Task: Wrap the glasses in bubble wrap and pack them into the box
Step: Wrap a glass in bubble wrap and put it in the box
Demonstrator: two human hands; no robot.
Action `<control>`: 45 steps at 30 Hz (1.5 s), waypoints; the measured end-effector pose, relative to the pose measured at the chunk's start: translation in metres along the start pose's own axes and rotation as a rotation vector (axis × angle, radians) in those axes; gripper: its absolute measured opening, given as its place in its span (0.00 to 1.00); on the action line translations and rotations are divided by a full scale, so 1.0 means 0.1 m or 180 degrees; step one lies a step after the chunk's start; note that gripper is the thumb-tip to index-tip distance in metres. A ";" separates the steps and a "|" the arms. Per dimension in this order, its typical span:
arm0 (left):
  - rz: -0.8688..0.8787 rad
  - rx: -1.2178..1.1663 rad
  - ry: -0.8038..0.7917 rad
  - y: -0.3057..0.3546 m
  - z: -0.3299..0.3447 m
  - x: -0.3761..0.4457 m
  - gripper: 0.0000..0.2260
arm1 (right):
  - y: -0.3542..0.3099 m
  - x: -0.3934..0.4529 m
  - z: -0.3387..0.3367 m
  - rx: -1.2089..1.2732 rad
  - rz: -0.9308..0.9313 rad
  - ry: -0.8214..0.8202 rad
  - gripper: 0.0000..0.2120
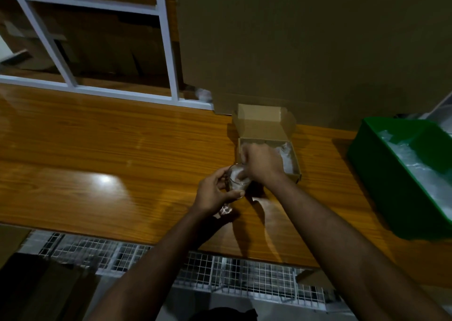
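My left hand (215,193) grips a clear stemmed glass (236,181) just above the wooden table, its foot showing below the hand. My right hand (263,163) sits over the glass's mouth with its fingers pushed into white bubble wrap (236,175) stuffed inside the bowl. Right behind the hands stands a small open cardboard box (266,134), its lid flap up, with more bubble wrap (286,158) lying inside on its right side. My right hand hides part of the box's inside.
A green plastic bin (367,159) holding sheets of bubble wrap stands at the right. A big cardboard sheet (305,39) leans behind the box. A white frame (168,51) runs along the back left. A wire grid (220,269) lies below the table's front edge.
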State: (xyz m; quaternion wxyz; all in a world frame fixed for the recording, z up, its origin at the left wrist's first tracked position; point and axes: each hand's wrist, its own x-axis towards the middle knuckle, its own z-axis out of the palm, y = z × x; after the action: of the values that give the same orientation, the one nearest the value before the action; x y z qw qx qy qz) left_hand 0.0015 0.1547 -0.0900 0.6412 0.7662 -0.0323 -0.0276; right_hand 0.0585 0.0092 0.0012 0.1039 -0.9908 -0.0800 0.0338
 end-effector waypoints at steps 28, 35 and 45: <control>0.0547 0.0883 0.0498 0.35 0.41 0.35 0.23 | 1.17 -0.18 -0.28 0.2561 0.0606 0.1013 0.25; 0.0293 0.1447 0.0637 0.13 0.41 0.40 0.24 | 1.07 0.25 -0.27 0.0915 0.0718 0.0318 0.26; 0.0274 0.1406 0.0644 0.19 0.39 0.40 0.23 | 0.85 0.28 0.01 -0.0780 0.0554 0.0093 0.18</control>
State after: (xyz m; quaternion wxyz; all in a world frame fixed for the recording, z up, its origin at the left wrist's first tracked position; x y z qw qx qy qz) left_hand 0.0379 0.1096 -0.0783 0.4587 0.8846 -0.0058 0.0844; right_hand 0.0984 -0.0678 -0.0195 -0.0200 -0.9996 0.0042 0.0183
